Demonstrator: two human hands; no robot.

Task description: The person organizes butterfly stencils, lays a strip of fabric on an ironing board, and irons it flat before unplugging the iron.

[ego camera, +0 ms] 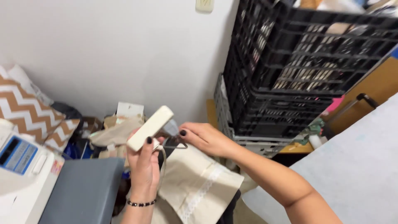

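Note:
My left hand (144,159) holds a cream, bar-shaped tool (150,127) tilted up to the right, with a grey tip (171,128) at its upper end. My right hand (205,138) reaches in from the right, its fingers touching that grey tip and a thin dark wire piece (174,145) just below it. A beige cloth bag with a lace strip (197,182) hangs under both hands, and a cord runs from it up to my left hand.
Stacked black plastic crates (290,62) fill the upper right against a white wall. A white machine with a blue panel (20,166) and a grey flat surface (85,191) sit at lower left. Chevron cushions (25,110) and paper clutter lie behind. A pale table (356,170) is at right.

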